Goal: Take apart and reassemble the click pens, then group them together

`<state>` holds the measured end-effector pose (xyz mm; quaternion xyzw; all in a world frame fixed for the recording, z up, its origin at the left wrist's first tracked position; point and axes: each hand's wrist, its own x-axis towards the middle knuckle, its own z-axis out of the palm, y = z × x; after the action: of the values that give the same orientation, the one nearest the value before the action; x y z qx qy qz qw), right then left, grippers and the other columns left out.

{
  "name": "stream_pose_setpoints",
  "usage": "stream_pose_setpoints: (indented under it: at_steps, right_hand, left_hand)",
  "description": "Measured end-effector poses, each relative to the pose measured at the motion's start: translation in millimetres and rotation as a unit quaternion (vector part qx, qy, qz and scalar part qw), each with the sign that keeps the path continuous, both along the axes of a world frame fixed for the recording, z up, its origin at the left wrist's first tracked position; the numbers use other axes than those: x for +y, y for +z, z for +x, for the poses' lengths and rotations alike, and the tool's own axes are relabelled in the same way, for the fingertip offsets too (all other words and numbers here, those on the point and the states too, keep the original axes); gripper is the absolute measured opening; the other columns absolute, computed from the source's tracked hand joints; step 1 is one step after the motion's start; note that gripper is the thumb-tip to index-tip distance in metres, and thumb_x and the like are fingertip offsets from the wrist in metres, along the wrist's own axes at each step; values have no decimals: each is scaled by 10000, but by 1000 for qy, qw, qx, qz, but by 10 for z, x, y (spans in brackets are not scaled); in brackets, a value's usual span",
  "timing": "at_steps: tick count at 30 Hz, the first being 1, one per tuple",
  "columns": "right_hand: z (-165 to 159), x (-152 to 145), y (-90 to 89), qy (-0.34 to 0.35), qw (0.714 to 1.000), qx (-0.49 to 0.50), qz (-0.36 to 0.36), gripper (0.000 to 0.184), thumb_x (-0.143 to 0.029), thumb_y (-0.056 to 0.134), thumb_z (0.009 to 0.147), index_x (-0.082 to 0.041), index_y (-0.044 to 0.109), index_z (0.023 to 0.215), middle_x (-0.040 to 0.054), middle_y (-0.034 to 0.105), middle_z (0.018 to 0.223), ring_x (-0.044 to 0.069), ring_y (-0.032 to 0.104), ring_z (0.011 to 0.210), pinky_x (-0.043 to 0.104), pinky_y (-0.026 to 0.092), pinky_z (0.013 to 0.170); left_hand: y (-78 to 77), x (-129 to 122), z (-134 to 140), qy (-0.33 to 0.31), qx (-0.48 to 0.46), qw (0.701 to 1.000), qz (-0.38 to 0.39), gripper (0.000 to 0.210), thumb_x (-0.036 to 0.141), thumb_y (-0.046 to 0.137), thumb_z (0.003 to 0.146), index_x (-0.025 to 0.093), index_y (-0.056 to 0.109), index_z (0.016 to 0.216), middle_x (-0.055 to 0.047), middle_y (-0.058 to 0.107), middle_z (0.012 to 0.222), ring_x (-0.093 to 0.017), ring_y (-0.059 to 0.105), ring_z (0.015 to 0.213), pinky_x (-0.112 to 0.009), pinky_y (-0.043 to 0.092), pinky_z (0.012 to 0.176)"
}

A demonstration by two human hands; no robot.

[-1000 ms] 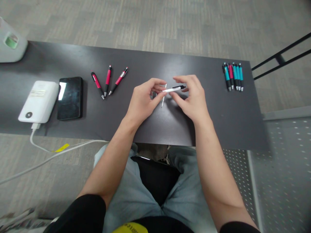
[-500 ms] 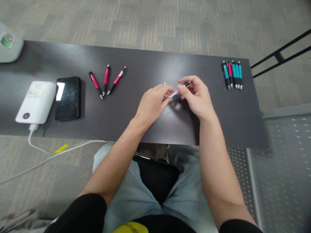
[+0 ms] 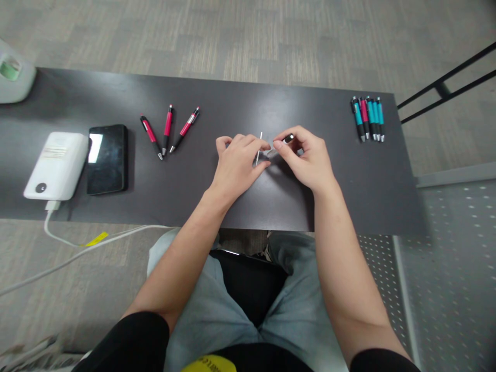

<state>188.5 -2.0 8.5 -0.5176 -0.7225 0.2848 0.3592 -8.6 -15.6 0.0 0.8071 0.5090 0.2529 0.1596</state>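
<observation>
My right hand (image 3: 306, 155) pinches a pen piece with a black end (image 3: 288, 138) between thumb and fingers. A blurred greyish-white part (image 3: 271, 153) of it points down toward my left hand. Over the middle of the table, my left hand (image 3: 238, 163) has its thumb and forefinger apart, close to that pale tip; I see nothing gripped in it. A thin white stick (image 3: 261, 139), like a pen refill, lies on the table and passes beneath the left fingertips, which partly hide it.
Three red-and-black pens (image 3: 167, 129) lie fanned out on the left of the dark table (image 3: 217, 98). Further left are a black phone (image 3: 107, 160) and a white power bank (image 3: 58, 165) with a cable. Several teal pens (image 3: 375, 119) and a red one (image 3: 365, 116) sit at the right.
My left fingers have loosened from the pale end of the pen piece and spread. My right hand has shifted slightly left and tilted the piece. More of the thin white stick shows.
</observation>
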Motion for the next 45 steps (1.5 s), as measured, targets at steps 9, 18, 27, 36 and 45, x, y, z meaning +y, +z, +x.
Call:
stream_pose_setpoints:
  at_steps: [9, 18, 27, 36, 45]
  right_hand:
    - [69, 135, -138, -32, 982, 169, 74, 166, -521, 760, 913, -362, 741, 956, 16, 702, 896, 253, 662, 769, 419, 544, 701]
    - [596, 228, -271, 21, 997, -21, 75, 221, -363, 744, 907, -410, 749, 1123, 24, 771, 1028, 335, 683, 967, 541, 519, 876]
    - [628, 195, -179, 73, 986, -139, 59, 200, -299, 725, 883, -460, 785, 986, 1, 731, 1220, 421, 561, 1233, 730, 367, 1054]
    - [485, 192, -163, 110, 990, -75, 53, 351, -209, 664, 887, -452, 775, 1116, 24, 687, 1253, 341, 623, 1149, 598, 475, 1026]
    - [500, 5, 93, 64, 995, -63, -49, 396, -177, 684, 850, -381, 711, 1189, 39, 711, 998, 264, 641, 778, 478, 523, 778]
  left_hand:
    - [4, -24, 9, 24, 2, 1000, 14, 199, 389, 705, 962, 353, 710, 1157, -30, 689, 1252, -324, 565, 1222, -577, 343, 1016]
    - [14, 157, -387, 148, -100, 983, 51, 92, 344, 704, 978, 276, 747, 1022, 6, 748, 1079, -247, 675, 1009, -507, 370, 1063]
    - [-94, 223, -573, 154, -101, 982, 48, 90, 292, 694, 973, 239, 755, 1013, -1, 772, 1033, -215, 709, 923, -424, 505, 985]
    - [-72, 211, -600, 147, -89, 984, 41, 95, 275, 717, 951, 239, 769, 1022, -4, 776, 1042, -220, 723, 964, -434, 520, 986]
    - [-56, 228, -710, 133, -130, 982, 44, 121, 268, 657, 989, 242, 744, 1070, -20, 753, 1076, -217, 696, 985, -389, 545, 965]
